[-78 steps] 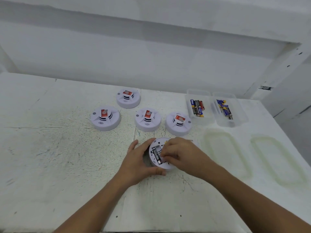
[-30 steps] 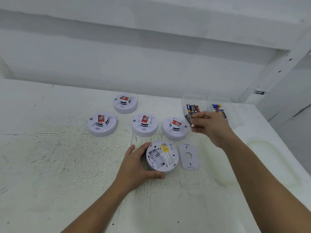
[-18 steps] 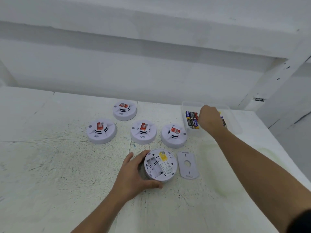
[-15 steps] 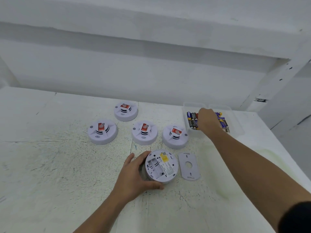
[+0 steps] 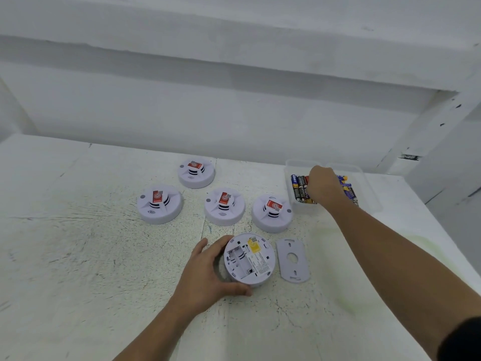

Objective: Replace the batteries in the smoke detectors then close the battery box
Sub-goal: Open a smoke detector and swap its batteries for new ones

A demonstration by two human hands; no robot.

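The left hand (image 5: pixel 208 272) cups the upturned smoke detector (image 5: pixel 249 259) on the worktop (image 5: pixel 78 256), its battery bay bare. The right hand (image 5: pixel 322 187) reaches into the battery box (image 5: pixel 299 207); its grip cannot be made out.

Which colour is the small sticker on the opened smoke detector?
Yellow sticker on the opened smoke detector; head view.

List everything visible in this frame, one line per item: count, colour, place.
upright smoke detectors: four, white with red labels, mid-table.
open smoke detector: one, white, face down, battery bay empty, near centre.
cover plate: one, pale grey, flat beside the open detector.
battery boxes: two, clear, lidless, far right, side by side.
batteries: several, dark with yellow and blue, in both boxes.
table: one, scuffed white.
hands: left hand cupping the open detector; right hand reaching into the boxes.
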